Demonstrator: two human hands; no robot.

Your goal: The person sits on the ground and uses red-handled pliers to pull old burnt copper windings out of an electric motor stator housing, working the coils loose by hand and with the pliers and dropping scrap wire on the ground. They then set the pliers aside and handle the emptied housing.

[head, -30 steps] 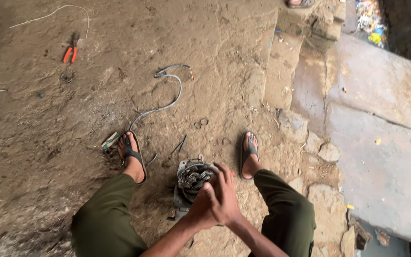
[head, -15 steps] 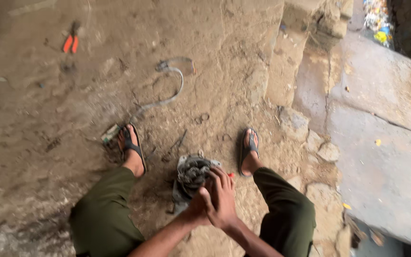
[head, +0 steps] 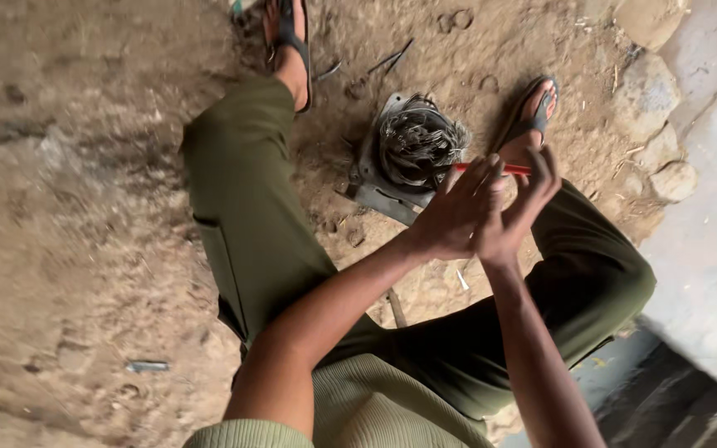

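2 hands meet on a thin red rod above a tangled metal part on the dirt floor.

The left hand (head: 450,217) and right hand (head: 514,211) press together, fingers curled shut around the thin red rod (head: 495,168). Just beyond them, between 2 black sandals (head: 533,116), sits the grey metal housing stuffed with tangled wire (head: 415,149).

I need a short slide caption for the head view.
Both hands, left hand and right hand, hold a red tool over a wire-wound motor part.
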